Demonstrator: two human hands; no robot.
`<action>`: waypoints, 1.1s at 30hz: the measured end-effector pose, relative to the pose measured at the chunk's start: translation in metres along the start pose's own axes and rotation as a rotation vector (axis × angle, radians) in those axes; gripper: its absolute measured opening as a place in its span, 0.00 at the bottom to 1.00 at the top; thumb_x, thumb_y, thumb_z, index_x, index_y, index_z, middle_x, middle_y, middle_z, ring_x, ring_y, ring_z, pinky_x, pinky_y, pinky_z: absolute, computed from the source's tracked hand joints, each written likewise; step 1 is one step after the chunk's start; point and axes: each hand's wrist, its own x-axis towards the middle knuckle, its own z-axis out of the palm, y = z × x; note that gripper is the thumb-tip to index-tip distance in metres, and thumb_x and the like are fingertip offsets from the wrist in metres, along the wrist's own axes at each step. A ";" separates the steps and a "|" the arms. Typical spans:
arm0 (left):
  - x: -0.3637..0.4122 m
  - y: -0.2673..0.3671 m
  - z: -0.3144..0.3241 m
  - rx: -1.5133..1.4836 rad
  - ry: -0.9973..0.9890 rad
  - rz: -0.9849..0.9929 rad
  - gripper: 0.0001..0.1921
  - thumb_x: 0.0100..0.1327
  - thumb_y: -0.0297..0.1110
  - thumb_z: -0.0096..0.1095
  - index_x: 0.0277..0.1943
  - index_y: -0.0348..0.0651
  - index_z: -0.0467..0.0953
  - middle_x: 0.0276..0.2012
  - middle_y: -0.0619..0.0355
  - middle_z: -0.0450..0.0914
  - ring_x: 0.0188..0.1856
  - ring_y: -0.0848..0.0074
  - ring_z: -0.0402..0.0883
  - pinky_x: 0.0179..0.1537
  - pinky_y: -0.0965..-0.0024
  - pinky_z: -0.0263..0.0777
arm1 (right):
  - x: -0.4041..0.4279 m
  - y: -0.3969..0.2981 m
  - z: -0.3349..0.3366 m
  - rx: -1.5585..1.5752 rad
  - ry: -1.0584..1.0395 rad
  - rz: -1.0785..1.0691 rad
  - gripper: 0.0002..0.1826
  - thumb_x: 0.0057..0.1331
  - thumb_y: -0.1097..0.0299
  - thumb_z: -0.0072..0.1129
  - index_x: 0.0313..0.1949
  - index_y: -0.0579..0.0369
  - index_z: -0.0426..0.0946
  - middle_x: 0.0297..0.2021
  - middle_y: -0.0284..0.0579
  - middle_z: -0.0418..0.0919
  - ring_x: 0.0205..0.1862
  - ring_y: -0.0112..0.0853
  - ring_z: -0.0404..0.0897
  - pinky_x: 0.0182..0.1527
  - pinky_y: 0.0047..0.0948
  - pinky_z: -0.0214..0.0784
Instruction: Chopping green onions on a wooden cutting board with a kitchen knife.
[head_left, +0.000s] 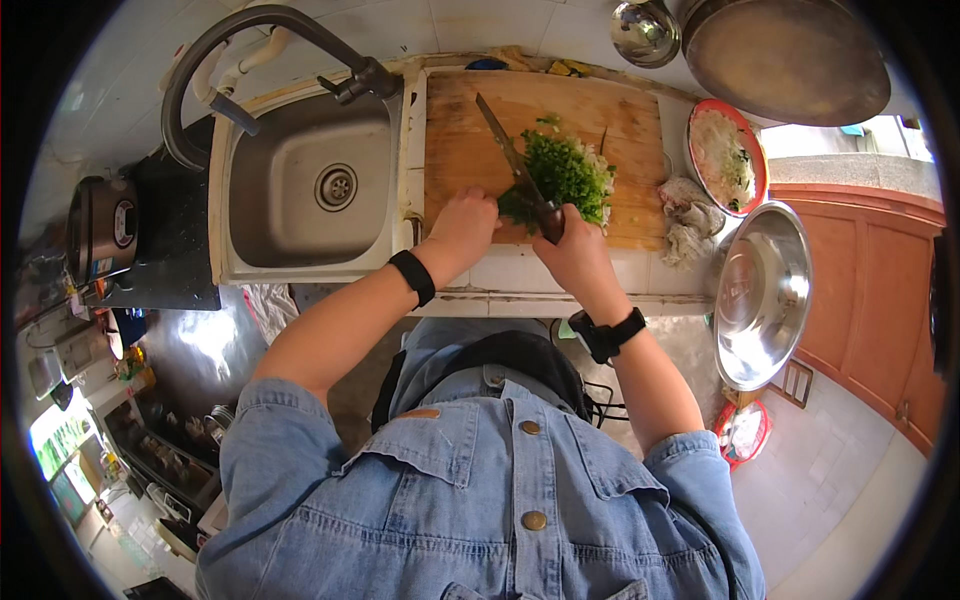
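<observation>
My right hand (577, 255) grips the dark handle of a kitchen knife (506, 146). Its blade, seen nearly edge-on, points away and to the left over a wooden cutting board (457, 97). A heap of chopped green and white scallions (566, 176) lies against the blade's right side. Left of the knife, my left hand (469, 221) rests at the board's front edge, with curled fingers on a small bunch of darker green leaves (516, 206). The fingertips are partly hidden.
A steel sink (300, 217) with a curved faucet (285, 15) is on the left. At the right stand a red-rimmed plate of shredded food (724, 154), a crumpled cloth (690, 217) and a steel basin (761, 292) overhanging the counter's edge. A large pan (787, 60) hangs behind.
</observation>
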 end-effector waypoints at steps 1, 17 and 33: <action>0.000 0.002 -0.002 0.017 -0.003 -0.005 0.07 0.55 0.28 0.62 0.28 0.32 0.78 0.32 0.43 0.76 0.39 0.51 0.77 0.41 0.54 0.73 | -0.005 -0.002 -0.004 -0.008 -0.005 0.007 0.17 0.53 0.65 0.59 0.37 0.64 0.70 0.28 0.64 0.79 0.34 0.59 0.78 0.39 0.50 0.71; 0.010 0.001 0.002 0.141 -0.136 0.016 0.04 0.49 0.23 0.57 0.27 0.34 0.79 0.32 0.44 0.78 0.38 0.54 0.79 0.40 0.58 0.75 | 0.025 -0.009 0.024 -0.062 -0.070 0.061 0.19 0.54 0.63 0.58 0.38 0.66 0.70 0.30 0.64 0.79 0.37 0.58 0.78 0.42 0.49 0.72; 0.012 0.004 -0.002 0.065 -0.104 -0.060 0.04 0.53 0.23 0.56 0.30 0.33 0.77 0.33 0.43 0.77 0.36 0.51 0.79 0.38 0.55 0.75 | -0.016 -0.001 0.000 -0.089 -0.095 0.135 0.16 0.54 0.66 0.57 0.36 0.66 0.68 0.27 0.65 0.78 0.35 0.60 0.77 0.39 0.51 0.71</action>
